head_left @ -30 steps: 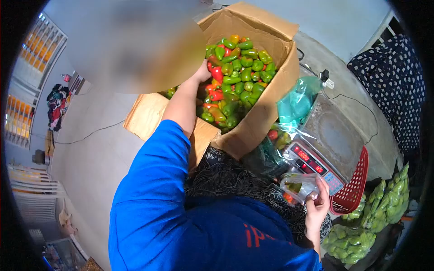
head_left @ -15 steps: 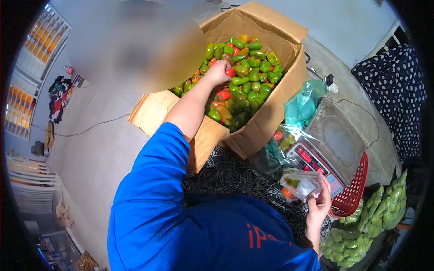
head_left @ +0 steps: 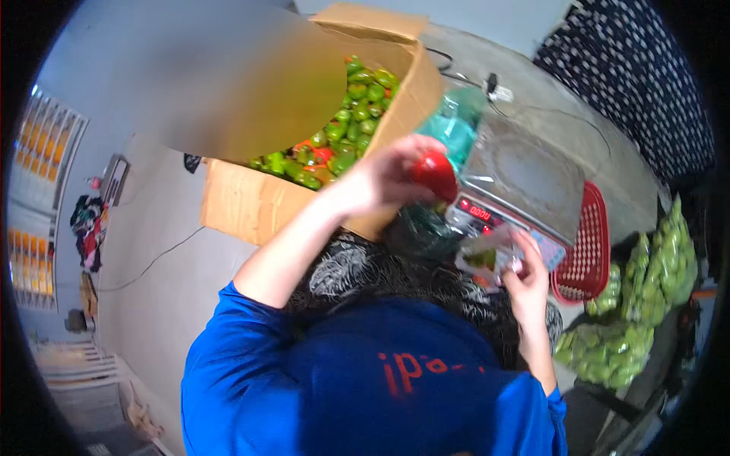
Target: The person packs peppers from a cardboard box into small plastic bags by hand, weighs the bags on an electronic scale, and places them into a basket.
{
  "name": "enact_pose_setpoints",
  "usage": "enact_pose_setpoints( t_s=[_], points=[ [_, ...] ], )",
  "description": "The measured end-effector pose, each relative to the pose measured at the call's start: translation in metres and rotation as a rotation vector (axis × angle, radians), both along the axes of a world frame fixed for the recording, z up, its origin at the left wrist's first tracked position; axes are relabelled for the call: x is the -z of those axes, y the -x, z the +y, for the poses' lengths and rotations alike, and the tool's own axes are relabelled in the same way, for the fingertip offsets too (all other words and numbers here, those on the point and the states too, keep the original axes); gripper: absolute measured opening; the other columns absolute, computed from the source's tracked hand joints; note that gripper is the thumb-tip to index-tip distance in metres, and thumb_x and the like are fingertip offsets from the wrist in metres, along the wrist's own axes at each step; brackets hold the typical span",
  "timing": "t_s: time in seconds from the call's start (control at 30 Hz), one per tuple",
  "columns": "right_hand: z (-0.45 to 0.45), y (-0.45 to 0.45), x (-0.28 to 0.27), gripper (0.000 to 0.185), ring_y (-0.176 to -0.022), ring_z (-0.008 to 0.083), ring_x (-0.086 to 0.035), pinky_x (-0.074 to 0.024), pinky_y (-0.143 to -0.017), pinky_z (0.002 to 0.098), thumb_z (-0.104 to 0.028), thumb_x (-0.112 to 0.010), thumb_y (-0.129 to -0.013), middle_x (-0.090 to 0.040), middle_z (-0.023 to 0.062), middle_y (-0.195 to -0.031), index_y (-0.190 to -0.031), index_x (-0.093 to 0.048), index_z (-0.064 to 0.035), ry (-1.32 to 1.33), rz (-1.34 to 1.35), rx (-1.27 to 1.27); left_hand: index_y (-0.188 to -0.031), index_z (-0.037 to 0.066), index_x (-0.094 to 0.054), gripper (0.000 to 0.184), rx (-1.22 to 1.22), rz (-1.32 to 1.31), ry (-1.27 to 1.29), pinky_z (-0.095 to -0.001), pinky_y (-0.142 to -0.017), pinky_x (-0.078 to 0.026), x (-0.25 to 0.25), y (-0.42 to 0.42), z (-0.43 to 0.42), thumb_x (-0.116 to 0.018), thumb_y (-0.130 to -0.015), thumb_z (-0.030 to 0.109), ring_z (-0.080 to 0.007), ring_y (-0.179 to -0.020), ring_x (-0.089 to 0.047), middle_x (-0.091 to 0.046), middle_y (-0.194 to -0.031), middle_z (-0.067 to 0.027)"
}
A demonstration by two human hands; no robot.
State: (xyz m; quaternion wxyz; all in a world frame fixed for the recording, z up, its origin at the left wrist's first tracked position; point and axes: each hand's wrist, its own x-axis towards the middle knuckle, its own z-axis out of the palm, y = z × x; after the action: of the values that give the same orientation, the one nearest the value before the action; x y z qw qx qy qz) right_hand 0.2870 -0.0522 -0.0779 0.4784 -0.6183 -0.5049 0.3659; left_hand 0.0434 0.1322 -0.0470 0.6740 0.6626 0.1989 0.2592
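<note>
My left hand (head_left: 388,173), blurred by motion, is closed around a red pepper (head_left: 435,175). It is held in the air between the cardboard box and the digital scale (head_left: 525,167). My right hand (head_left: 526,275) pinches the edge of a clear plastic bag (head_left: 490,254) just in front of the scale's display. Something green shows through the bag's film. Many green and a few red peppers (head_left: 357,114) fill the cardboard box (head_left: 407,83), partly hidden by a blurred patch.
A teal plastic bag (head_left: 456,121) lies beside the scale's metal plate. The red basket (head_left: 589,251) stands at the scale's right. Bags of green produce (head_left: 608,353) lie at the lower right. A cable (head_left: 563,118) crosses the floor behind, near a dotted dark cloth (head_left: 631,76).
My left hand has come out of the box with a red pepper and moved right, toward the bag. My right hand still holds the bag. The whole view has shifted and turned.
</note>
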Motion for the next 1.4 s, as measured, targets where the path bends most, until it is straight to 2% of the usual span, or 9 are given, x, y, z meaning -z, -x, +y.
enact_pose_setpoints(
  t_s=[0.2, 0.33, 0.57, 0.7, 0.83, 0.87, 0.9, 1.03, 1.4],
  points=[
    [-0.004, 0.003, -0.02, 0.058, -0.109, 0.0167, -0.051, -0.0473, -0.081, 0.0232, 0.013, -0.047, -0.069, -0.039, 0.0116, -0.133, -0.127, -0.047, 0.0034, -0.148, 0.103, -0.013, -0.126, 0.003, -0.043, 0.059, 0.172, 0.029, -0.02, -0.0349, -0.094, -0.043, 0.042, -0.086, -0.083, -0.071, -0.075, 0.011, -0.0241, -0.11, -0.055, -0.055, -0.118, -0.0135],
    [-0.013, 0.001, -0.03, 0.057, -0.089, 0.0123, -0.057, -0.0508, -0.063, 0.0216, 0.012, -0.047, -0.07, -0.04, 0.0122, -0.133, -0.127, -0.048, 0.0027, -0.098, 0.244, 0.001, -0.127, 0.001, -0.043, 0.062, -0.113, 0.205, -0.874, -0.0397, -0.094, -0.041, 0.041, -0.086, -0.089, -0.07, -0.076, 0.021, -0.0336, -0.114, -0.05, -0.049, -0.121, -0.0213],
    [0.009, -0.028, -0.074, 0.046, -0.068, 0.0094, -0.056, -0.0484, -0.062, 0.0224, 0.007, -0.047, -0.074, -0.055, 0.0082, -0.116, -0.119, -0.055, 0.0023, -0.154, 0.146, 0.14, -0.118, 0.004, -0.051, 0.049, -0.267, 0.128, -0.958, -0.034, -0.089, -0.045, 0.002, -0.035, -0.045, -0.071, -0.074, 0.013, -0.0253, -0.1, -0.054, -0.05, -0.117, -0.0136],
    [0.046, -0.074, -0.09, 0.038, -0.065, 0.0101, -0.056, -0.0483, -0.064, 0.023, 0.004, -0.049, -0.079, -0.06, 0.0084, -0.102, -0.116, -0.057, 0.0029, -0.235, 0.314, 0.19, -0.107, 0.004, -0.058, 0.031, -0.626, 0.213, -0.856, -0.0324, -0.084, -0.046, -0.017, 0.024, 0.009, -0.064, -0.078, 0.012, -0.0237, -0.092, -0.057, -0.052, -0.11, -0.0133],
    [0.067, -0.093, -0.097, 0.036, -0.064, 0.0079, -0.053, -0.0451, -0.061, 0.0194, 0.003, -0.05, -0.083, -0.059, 0.0035, -0.083, -0.118, -0.056, 0.001, -0.351, 0.264, 0.308, -0.099, 0.004, -0.062, 0.022, -1.01, 0.499, -1.007, -0.0326, -0.078, -0.047, 0.093, 0.111, 0.092, -0.062, -0.081, 0.016, -0.0223, -0.088, -0.059, -0.06, -0.099, -0.0131],
    [0.071, -0.103, -0.09, 0.035, -0.065, 0.0084, -0.054, -0.0463, -0.061, 0.0202, 0.002, -0.051, -0.084, -0.059, 0.0037, -0.084, -0.119, -0.056, 0.001, -0.36, 0.275, 0.292, -0.099, 0.002, -0.063, 0.024, -0.947, 0.419, -0.233, -0.0322, -0.08, -0.047, 0.145, 0.137, 0.126, -0.062, -0.082, 0.019, -0.0205, -0.087, -0.06, -0.064, -0.097, -0.012],
    [0.074, -0.112, -0.082, 0.036, -0.066, 0.0095, -0.055, -0.0472, -0.063, 0.0212, 0.003, -0.05, -0.083, -0.06, 0.0054, -0.086, -0.119, -0.056, 0.002, -0.369, 0.292, 0.302, -0.101, 0.001, -0.062, 0.027, -0.987, 0.531, -0.138, -0.0322, -0.081, -0.046, 0.116, 0.129, 0.109, -0.062, -0.083, 0.021, -0.0203, -0.085, -0.061, -0.067, -0.095, -0.0119],
    [0.072, -0.149, -0.019, 0.038, -0.069, 0.0127, -0.059, -0.0498, -0.064, 0.0231, 0.004, -0.05, -0.082, -0.062, 0.0092, -0.09, -0.12, -0.054, 0.0044, -0.3, 0.386, 0.397, -0.1, 0.001, -0.061, 0.027, -0.72, 0.467, -0.693, -0.0332, -0.083, -0.046, 0.098, 0.098, 0.092, -0.062, -0.081, 0.02, -0.0238, -0.092, -0.06, -0.063, -0.096, -0.0147],
    [0.046, -0.16, 0.032, 0.048, -0.076, 0.0129, -0.06, -0.0493, -0.063, 0.0243, -0.001, -0.059, -0.077, -0.056, 0.0099, -0.104, -0.124, -0.054, -0.0088, -0.192, -0.256, 0.518, -0.104, 0.0, -0.06, 0.03, -0.487, 0.621, -0.433, -0.0308, -0.085, -0.046, 0.093, 0.096, 0.081, -0.061, -0.084, 0.022, -0.0202, -0.093, -0.061, -0.066, -0.098, -0.0116]
  ],
)
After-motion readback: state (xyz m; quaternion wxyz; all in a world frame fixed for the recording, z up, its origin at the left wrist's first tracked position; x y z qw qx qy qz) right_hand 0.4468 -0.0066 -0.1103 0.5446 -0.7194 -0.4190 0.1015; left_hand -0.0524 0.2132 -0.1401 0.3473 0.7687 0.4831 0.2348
